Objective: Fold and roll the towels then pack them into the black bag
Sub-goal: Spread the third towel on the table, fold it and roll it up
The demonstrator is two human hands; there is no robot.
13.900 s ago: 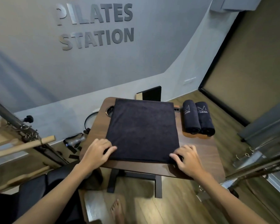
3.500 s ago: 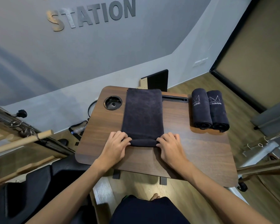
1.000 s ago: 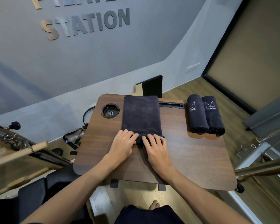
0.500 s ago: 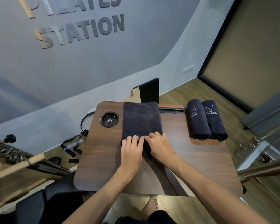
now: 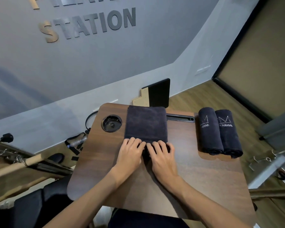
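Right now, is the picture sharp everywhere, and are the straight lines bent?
Head view: both hands and the towel on the table look sharp; the left and right edges are smeared; the wide lens curves the wall line and tilts the STATION lettering.

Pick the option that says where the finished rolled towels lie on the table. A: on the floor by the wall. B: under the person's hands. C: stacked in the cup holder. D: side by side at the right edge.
D: the two rolled towels lie side by side, touching, at the right edge of the table, apart from the folded towel that the left hand and right hand are rolling.
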